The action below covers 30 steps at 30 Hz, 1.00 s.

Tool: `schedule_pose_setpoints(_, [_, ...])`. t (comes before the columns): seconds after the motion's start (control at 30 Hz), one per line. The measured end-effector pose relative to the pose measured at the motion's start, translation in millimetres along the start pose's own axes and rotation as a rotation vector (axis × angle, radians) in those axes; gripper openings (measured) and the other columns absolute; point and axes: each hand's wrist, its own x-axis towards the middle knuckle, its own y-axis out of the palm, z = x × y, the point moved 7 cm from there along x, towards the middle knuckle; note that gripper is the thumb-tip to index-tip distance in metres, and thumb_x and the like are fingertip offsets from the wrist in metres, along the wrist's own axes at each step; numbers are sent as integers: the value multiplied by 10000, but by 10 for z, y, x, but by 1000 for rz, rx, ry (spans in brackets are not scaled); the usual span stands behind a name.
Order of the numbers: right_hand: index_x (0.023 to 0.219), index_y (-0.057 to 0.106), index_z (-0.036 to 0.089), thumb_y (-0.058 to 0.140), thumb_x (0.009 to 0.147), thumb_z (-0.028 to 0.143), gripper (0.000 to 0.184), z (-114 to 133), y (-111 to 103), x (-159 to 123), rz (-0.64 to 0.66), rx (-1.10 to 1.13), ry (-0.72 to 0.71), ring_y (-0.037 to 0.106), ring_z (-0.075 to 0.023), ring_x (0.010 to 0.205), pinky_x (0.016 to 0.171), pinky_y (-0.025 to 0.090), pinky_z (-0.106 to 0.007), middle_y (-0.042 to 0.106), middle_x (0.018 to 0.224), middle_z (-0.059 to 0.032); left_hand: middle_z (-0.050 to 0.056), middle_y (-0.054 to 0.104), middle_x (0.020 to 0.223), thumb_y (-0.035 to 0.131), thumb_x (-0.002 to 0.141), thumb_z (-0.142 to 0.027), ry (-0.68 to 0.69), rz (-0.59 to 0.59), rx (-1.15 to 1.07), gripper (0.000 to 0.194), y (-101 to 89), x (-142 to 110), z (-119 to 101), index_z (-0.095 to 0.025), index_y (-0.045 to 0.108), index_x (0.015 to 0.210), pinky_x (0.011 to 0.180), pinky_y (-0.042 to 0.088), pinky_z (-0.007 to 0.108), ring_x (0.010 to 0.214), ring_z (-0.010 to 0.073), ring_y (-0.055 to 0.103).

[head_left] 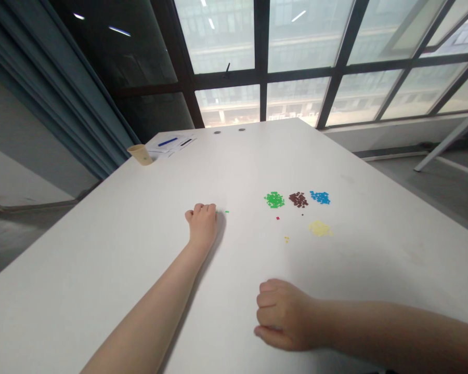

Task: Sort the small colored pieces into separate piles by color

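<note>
My left hand (201, 223) rests on the white table (113, 234) with its fingers curled into a fist, right beside a tiny green bead (226, 211); whether it holds anything is hidden. My right hand (281, 314) lies nearer me, its fingers curled under, nothing visible in it. Beyond lie small heaps of beads: green (274, 199), brown (298, 199), blue (320, 197) and pale yellow (320, 228). A single red bead (277, 218) and a few stray yellow ones (286, 239) lie apart from the heaps.
A tan paper cup (141, 154) stands near the table's far left edge, next to papers with pens (170, 143). Two small dark discs (229, 131) sit at the far edge. Windows and a blue curtain (62, 98) stand behind.
</note>
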Motion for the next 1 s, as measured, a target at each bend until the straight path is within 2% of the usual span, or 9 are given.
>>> schedule_pose_setpoints(0.2, [559, 436, 184, 505, 787, 301, 265, -10, 18, -24, 18, -5, 1, 354, -123, 577, 569, 273, -288, 447, 549, 15, 73, 665, 847, 435, 776, -180, 53, -31, -264, 208, -144, -54, -232, -168, 607, 891, 766, 330, 387, 882, 235, 541])
schedule_pose_setpoints(0.3, [559, 439, 181, 493, 788, 288, 258, -15, 16, -34, 16, 11, 5, 350, -121, 567, 570, 275, -289, 450, 549, 12, 54, 668, 836, 484, 741, -184, 66, 24, -531, 174, -158, -109, -388, -169, 621, 849, 779, 386, 342, 829, 194, 573])
schedule_pose_setpoints(0.43, [557, 441, 179, 494, 786, 284, 258, -29, 0, -35, 20, 18, 10, 347, -120, 565, 574, 279, -285, 451, 546, 11, 27, 668, 848, 517, 740, -211, 21, 162, -893, 169, -59, -221, -562, -193, 634, 861, 747, 432, 290, 803, 154, 592])
schedule_pose_setpoints(0.53, [561, 449, 181, 504, 783, 291, 254, -40, -1, -35, 30, 18, 7, 352, -123, 574, 573, 278, -288, 453, 549, 12, 26, 662, 865, 534, 754, -233, 57, 210, -1057, 155, 7, -310, -685, -202, 637, 865, 761, 436, 280, 828, 145, 589])
schedule_pose_setpoints(0.73, [564, 441, 182, 507, 784, 300, 258, -50, 5, -42, 33, 24, 8, 354, -123, 580, 577, 260, -287, 452, 553, 13, 33, 635, 838, 534, 747, -152, 151, 193, -1167, 154, 20, -404, -788, -192, 628, 861, 771, 451, 274, 809, 132, 579])
schedule_pose_setpoints(1.0, [560, 449, 181, 515, 780, 301, 259, -56, 2, -30, 34, 17, 10, 341, -124, 573, 570, 273, -284, 451, 546, 15, 33, 623, 822, 526, 752, -153, 194, 206, -1144, 141, -75, -433, -827, -188, 617, 853, 787, 445, 278, 805, 131, 569])
